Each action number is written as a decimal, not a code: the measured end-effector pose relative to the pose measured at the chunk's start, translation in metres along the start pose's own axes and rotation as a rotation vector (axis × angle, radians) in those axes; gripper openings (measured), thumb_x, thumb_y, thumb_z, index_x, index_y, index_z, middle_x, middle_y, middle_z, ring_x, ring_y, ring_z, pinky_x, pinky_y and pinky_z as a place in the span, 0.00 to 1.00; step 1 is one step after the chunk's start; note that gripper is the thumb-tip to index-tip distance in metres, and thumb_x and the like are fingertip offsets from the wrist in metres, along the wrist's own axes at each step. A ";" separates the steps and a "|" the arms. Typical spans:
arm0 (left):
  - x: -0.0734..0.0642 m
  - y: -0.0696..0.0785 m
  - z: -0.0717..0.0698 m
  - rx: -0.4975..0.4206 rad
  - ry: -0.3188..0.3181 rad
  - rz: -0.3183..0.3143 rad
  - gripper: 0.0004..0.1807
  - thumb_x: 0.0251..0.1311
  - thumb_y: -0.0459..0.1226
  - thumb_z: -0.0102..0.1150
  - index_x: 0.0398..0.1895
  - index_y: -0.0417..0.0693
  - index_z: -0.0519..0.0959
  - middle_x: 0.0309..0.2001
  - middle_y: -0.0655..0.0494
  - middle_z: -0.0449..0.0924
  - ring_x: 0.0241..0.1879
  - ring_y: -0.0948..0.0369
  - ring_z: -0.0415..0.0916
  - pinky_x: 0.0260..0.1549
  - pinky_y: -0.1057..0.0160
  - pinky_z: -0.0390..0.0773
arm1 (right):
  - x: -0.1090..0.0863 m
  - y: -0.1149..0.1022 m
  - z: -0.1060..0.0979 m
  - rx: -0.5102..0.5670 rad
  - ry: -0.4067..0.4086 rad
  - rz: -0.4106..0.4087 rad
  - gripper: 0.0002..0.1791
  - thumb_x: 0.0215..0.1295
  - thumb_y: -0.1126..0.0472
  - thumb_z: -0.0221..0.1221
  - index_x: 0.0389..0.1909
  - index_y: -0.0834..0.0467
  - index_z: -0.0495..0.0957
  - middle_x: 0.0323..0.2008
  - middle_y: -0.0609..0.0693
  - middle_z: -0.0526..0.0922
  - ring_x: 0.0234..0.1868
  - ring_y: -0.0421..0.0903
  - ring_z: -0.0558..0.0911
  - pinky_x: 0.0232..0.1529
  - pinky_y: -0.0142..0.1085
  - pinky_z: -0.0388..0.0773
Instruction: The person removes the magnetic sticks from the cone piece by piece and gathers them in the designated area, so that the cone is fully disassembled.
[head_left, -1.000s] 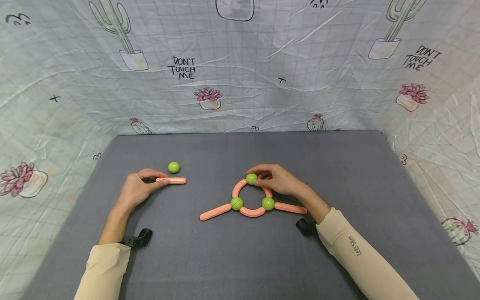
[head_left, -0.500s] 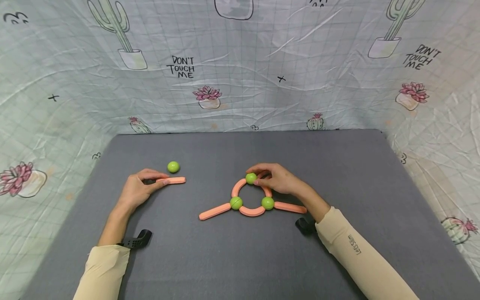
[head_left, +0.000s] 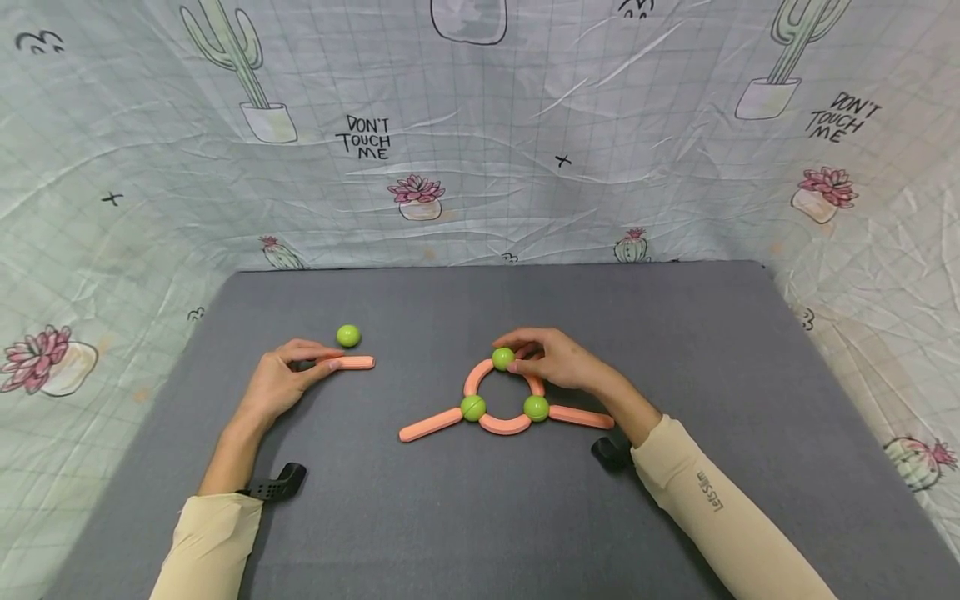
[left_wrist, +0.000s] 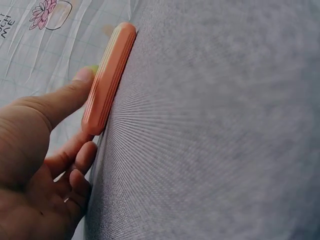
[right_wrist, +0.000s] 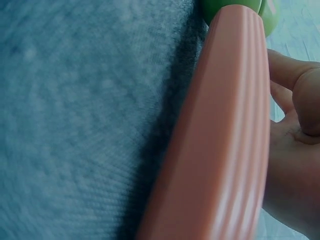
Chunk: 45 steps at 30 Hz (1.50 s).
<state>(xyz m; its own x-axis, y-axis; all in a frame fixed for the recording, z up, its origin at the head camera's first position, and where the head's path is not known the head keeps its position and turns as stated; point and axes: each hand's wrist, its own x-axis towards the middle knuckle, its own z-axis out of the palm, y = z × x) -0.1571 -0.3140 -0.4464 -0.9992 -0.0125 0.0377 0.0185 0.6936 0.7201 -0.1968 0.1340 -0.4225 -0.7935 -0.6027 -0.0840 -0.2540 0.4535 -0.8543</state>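
My left hand [head_left: 281, 379] pinches a straight orange ribbed rod [head_left: 357, 362] between thumb and fingers, close over the grey table. In the left wrist view the orange rod [left_wrist: 110, 80] stands against the thumb. Just beyond it lies a loose green ball [head_left: 348, 336]. My right hand [head_left: 557, 358] holds the top green ball [head_left: 503, 358] of a ring with thumb and fingers. Curved orange pieces [head_left: 504, 424] join that ball to a left green ball [head_left: 473, 407] and a right green ball [head_left: 536, 407]. In the right wrist view a straight orange rod [right_wrist: 215, 130] fills the foreground.
From the ring, one straight orange rod [head_left: 430, 425] runs out to the left and another orange rod [head_left: 581, 416] to the right, under the right wrist. The grey tabletop [head_left: 450, 517] ends at a patterned cloth [head_left: 495, 208] behind and at both sides.
The left hand and its orange rod have shifted very slightly to the right. The right hand stays on the top ball, and the ring has not moved.
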 end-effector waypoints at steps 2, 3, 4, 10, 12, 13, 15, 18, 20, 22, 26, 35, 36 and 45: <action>-0.002 0.001 0.000 -0.012 0.011 0.011 0.19 0.65 0.54 0.69 0.54 0.57 0.89 0.54 0.52 0.84 0.52 0.72 0.74 0.52 0.68 0.71 | -0.001 -0.001 0.001 -0.012 0.007 0.010 0.23 0.73 0.63 0.64 0.67 0.55 0.79 0.59 0.56 0.85 0.55 0.52 0.84 0.56 0.46 0.80; -0.002 0.002 0.000 -0.021 0.017 0.015 0.19 0.66 0.53 0.69 0.54 0.57 0.89 0.54 0.52 0.84 0.51 0.74 0.73 0.51 0.69 0.71 | -0.001 -0.002 0.001 -0.025 0.013 0.013 0.23 0.73 0.62 0.64 0.67 0.55 0.79 0.58 0.56 0.85 0.55 0.52 0.84 0.56 0.46 0.80; -0.003 0.003 0.000 -0.022 0.029 0.021 0.19 0.66 0.54 0.69 0.54 0.57 0.89 0.54 0.53 0.84 0.50 0.76 0.73 0.51 0.70 0.71 | -0.002 -0.003 0.001 -0.043 0.022 0.016 0.24 0.73 0.61 0.65 0.68 0.55 0.78 0.58 0.56 0.85 0.56 0.52 0.84 0.56 0.47 0.81; -0.005 0.014 0.003 0.000 0.135 0.051 0.17 0.69 0.53 0.66 0.52 0.57 0.89 0.53 0.55 0.84 0.46 0.77 0.73 0.48 0.68 0.71 | -0.005 -0.011 0.000 -0.138 0.116 0.024 0.24 0.71 0.62 0.66 0.67 0.55 0.79 0.57 0.56 0.82 0.58 0.55 0.82 0.58 0.50 0.80; -0.007 0.020 0.004 0.006 0.166 0.071 0.16 0.70 0.51 0.66 0.52 0.55 0.89 0.52 0.54 0.84 0.45 0.74 0.73 0.45 0.70 0.70 | -0.006 -0.013 0.001 -0.145 0.142 0.027 0.23 0.71 0.61 0.66 0.66 0.55 0.79 0.57 0.56 0.81 0.58 0.55 0.81 0.58 0.50 0.80; -0.009 0.023 0.005 0.004 0.176 0.080 0.15 0.70 0.51 0.66 0.51 0.54 0.89 0.51 0.53 0.84 0.44 0.73 0.73 0.43 0.71 0.69 | -0.006 -0.013 0.001 -0.147 0.150 0.028 0.22 0.71 0.61 0.66 0.65 0.55 0.80 0.57 0.56 0.81 0.57 0.54 0.81 0.57 0.49 0.80; -0.011 0.029 0.009 -0.006 0.186 0.096 0.14 0.70 0.48 0.66 0.50 0.52 0.89 0.50 0.52 0.84 0.43 0.71 0.73 0.41 0.72 0.69 | -0.007 -0.015 0.002 -0.145 0.168 0.025 0.21 0.71 0.61 0.66 0.64 0.56 0.81 0.56 0.56 0.82 0.55 0.53 0.81 0.54 0.47 0.81; -0.014 0.041 0.014 -0.032 0.173 0.117 0.12 0.69 0.46 0.68 0.48 0.52 0.90 0.48 0.52 0.84 0.42 0.73 0.73 0.39 0.74 0.70 | -0.008 -0.016 0.002 -0.140 0.192 0.012 0.19 0.71 0.61 0.66 0.61 0.56 0.82 0.54 0.54 0.83 0.49 0.49 0.81 0.49 0.43 0.80; -0.015 0.049 0.019 -0.054 0.154 0.132 0.10 0.69 0.46 0.68 0.46 0.52 0.90 0.47 0.53 0.84 0.41 0.75 0.75 0.38 0.74 0.71 | -0.009 -0.017 0.002 -0.119 0.198 0.005 0.17 0.71 0.61 0.66 0.59 0.56 0.83 0.50 0.53 0.85 0.46 0.48 0.81 0.47 0.42 0.79; -0.016 0.056 0.024 -0.074 0.129 0.151 0.09 0.68 0.45 0.69 0.44 0.53 0.90 0.46 0.55 0.85 0.39 0.74 0.76 0.36 0.74 0.72 | -0.010 -0.018 0.002 -0.102 0.194 0.001 0.16 0.71 0.61 0.66 0.58 0.56 0.84 0.47 0.52 0.86 0.44 0.46 0.81 0.47 0.42 0.79; -0.019 0.068 0.033 -0.096 0.077 0.200 0.06 0.68 0.43 0.69 0.42 0.54 0.90 0.45 0.56 0.85 0.35 0.69 0.77 0.36 0.72 0.73 | -0.013 -0.022 0.006 -0.086 0.176 -0.004 0.13 0.72 0.61 0.65 0.55 0.54 0.85 0.41 0.50 0.87 0.42 0.45 0.82 0.48 0.41 0.80; -0.032 0.089 0.051 -0.097 -0.083 0.230 0.03 0.68 0.43 0.69 0.40 0.58 0.89 0.39 0.61 0.85 0.34 0.65 0.73 0.33 0.68 0.70 | -0.018 -0.031 0.018 -0.114 0.159 -0.048 0.11 0.70 0.61 0.67 0.52 0.56 0.86 0.39 0.49 0.87 0.38 0.44 0.82 0.41 0.35 0.80; -0.033 0.090 0.052 -0.098 -0.106 0.231 0.03 0.68 0.43 0.69 0.40 0.58 0.89 0.38 0.61 0.84 0.33 0.65 0.73 0.33 0.68 0.70 | -0.018 -0.031 0.019 -0.119 0.156 -0.052 0.11 0.70 0.61 0.67 0.51 0.56 0.86 0.40 0.49 0.87 0.38 0.43 0.82 0.42 0.34 0.80; -0.041 0.097 0.065 -0.120 -0.244 0.252 0.07 0.67 0.44 0.70 0.45 0.56 0.88 0.37 0.62 0.84 0.36 0.66 0.77 0.33 0.68 0.73 | -0.018 -0.033 0.025 -0.082 0.099 -0.035 0.13 0.70 0.61 0.68 0.53 0.57 0.86 0.43 0.49 0.88 0.40 0.42 0.83 0.44 0.35 0.81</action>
<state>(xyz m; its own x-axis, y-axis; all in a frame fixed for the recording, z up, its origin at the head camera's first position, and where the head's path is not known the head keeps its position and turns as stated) -0.1167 -0.1993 -0.4234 -0.9416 0.3298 0.0685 0.2545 0.5633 0.7861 -0.1598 0.1137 -0.4061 -0.8329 -0.5534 0.0000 -0.3240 0.4877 -0.8107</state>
